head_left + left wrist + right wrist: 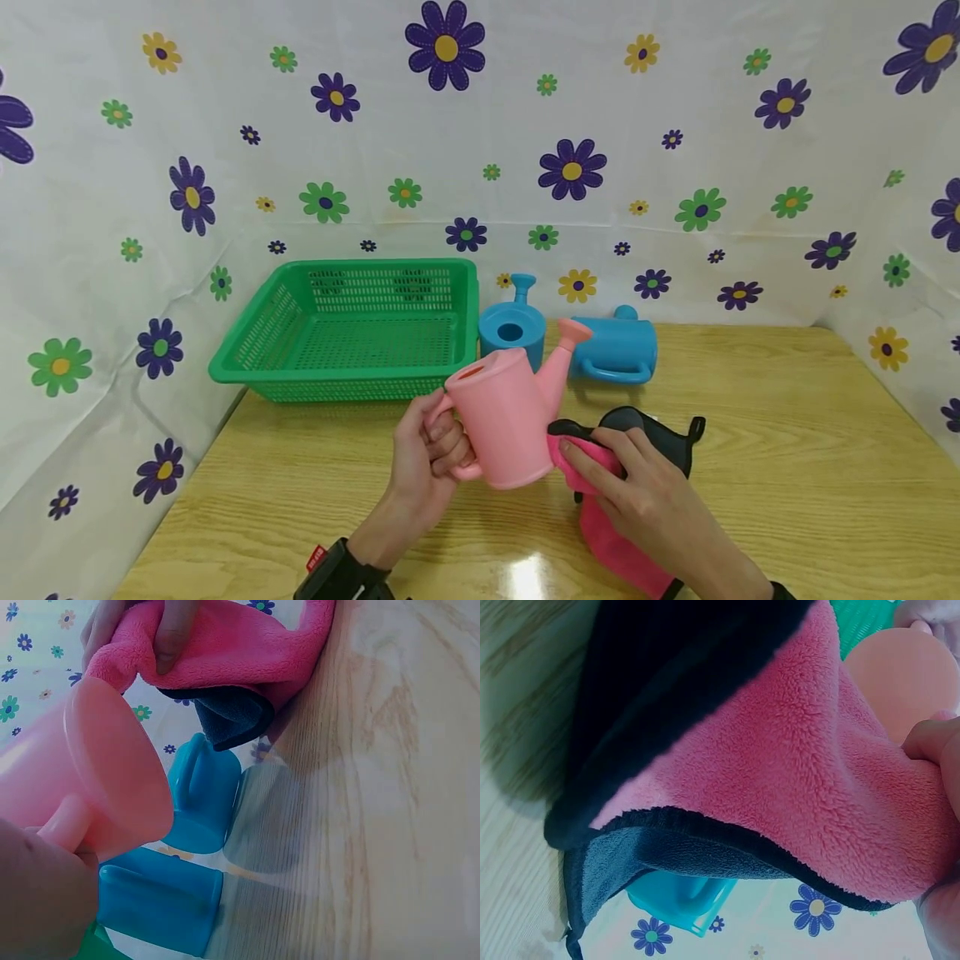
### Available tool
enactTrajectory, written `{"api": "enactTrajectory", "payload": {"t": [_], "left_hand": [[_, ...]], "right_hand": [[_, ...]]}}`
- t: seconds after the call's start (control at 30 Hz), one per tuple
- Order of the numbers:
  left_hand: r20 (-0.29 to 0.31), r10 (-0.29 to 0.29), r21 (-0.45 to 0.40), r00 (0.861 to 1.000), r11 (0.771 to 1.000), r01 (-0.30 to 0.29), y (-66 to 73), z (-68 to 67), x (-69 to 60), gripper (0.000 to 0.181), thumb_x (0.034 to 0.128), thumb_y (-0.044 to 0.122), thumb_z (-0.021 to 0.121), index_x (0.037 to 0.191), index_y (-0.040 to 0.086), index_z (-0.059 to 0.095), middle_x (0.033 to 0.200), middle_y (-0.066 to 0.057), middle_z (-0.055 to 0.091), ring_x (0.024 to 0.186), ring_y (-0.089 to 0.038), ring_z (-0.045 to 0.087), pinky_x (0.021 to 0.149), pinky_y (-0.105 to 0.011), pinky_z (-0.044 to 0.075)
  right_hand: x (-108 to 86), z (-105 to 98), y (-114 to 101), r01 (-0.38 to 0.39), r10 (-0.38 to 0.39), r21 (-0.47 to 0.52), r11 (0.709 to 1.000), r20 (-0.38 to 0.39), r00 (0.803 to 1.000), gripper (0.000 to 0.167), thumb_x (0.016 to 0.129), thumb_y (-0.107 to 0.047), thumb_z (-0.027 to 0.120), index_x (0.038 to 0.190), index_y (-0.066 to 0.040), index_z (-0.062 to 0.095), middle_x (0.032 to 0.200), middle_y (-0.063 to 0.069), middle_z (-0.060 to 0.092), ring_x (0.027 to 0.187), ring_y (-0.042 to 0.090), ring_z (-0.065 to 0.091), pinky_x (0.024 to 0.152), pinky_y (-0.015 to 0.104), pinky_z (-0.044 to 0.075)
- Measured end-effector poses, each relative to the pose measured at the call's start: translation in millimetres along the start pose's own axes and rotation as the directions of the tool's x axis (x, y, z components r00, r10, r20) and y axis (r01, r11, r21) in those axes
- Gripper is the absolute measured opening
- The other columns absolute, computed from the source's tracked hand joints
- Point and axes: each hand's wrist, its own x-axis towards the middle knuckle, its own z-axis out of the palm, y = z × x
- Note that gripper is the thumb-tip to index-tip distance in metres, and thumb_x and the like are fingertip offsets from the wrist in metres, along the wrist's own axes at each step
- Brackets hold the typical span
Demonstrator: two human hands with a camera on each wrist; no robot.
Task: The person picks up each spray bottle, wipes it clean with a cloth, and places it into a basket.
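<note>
My left hand (pixel 431 454) grips the handle of a pink watering can (pixel 504 421), holding it above the table, tilted with its spout toward the upper right. A pink cloth with a dark grey back and black edging (pixel 626 542) is pinched in my right hand (pixel 652 483), bunched against the can's lower right side. In the left wrist view the cloth (pixel 247 645) touches the can (pixel 120 765) beyond its base. The right wrist view shows the cloth (pixel 780 750) hanging from the right fingers, with the can's round base (pixel 904 682) behind it.
A green plastic basket (pixel 345 387) stands at the back left of the wooden table (pixel 787 467). Beside it a blue watering can (pixel 510 321) stands upright. Another blue watering can (pixel 618 346) lies on its side to the right. A flowered sheet (pixel 480 125) hangs behind.
</note>
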Motion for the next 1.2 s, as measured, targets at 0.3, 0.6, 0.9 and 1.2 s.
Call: {"api": "enactTrajectory", "payload": {"t": [0.3,0.6,0.9,1.2], "left_hand": [[0.011,-0.027,0.047,1.000,0.999,0.026,-4.7,1.7,-3.6,0.049,0.1070,0.036,0.035,0.062,0.019,0.024,0.050,0.010,0.025,0.044,-0.007,0.024,0.052,-0.025,0.021],[0.026,-0.056,0.129,0.998,0.990,0.052,-5.8,5.6,-7.4,0.049,0.1058,0.036,0.041,0.061,0.020,0.029,0.051,0.010,0.027,0.044,-0.007,0.025,0.050,-0.024,0.022],[0.076,-0.075,0.215,0.994,0.975,0.057,-6.9,6.3,-11.6,0.050,0.1061,0.037,0.039,0.061,0.020,0.026,0.052,0.011,0.027,0.046,-0.007,0.026,0.051,-0.022,0.026],[0.098,-0.068,0.226,0.993,0.973,0.045,-9.2,6.9,-11.6,0.050,0.1059,0.035,0.041,0.061,0.018,0.026,0.052,0.011,0.027,0.045,-0.006,0.026,0.050,-0.021,0.023]], "right_hand": [[0.8,0.3,-2.5,-0.044,0.044,-0.008,0.999,0.010,0.999,0.085,0.057,-0.012,0.099,0.135,-0.015,0.065,0.117,0.012,0.063,0.099,0.023,0.058,0.072,0.035,0.062],[0.0,1.7,-0.3,-0.084,0.084,-0.004,0.996,-0.009,0.996,0.083,0.058,-0.009,0.098,0.135,-0.014,0.066,0.116,0.013,0.063,0.100,0.025,0.060,0.072,0.037,0.063],[-1.1,1.0,1.8,-0.123,0.123,-0.024,0.992,0.001,0.992,0.081,0.060,-0.010,0.098,0.135,-0.012,0.065,0.115,0.016,0.061,0.098,0.027,0.062,0.074,0.040,0.063],[-0.4,1.6,1.7,-0.186,0.188,-0.060,0.981,0.032,0.982,0.078,0.063,-0.011,0.097,0.134,-0.013,0.066,0.118,0.018,0.061,0.100,0.030,0.062,0.075,0.043,0.063]]}}
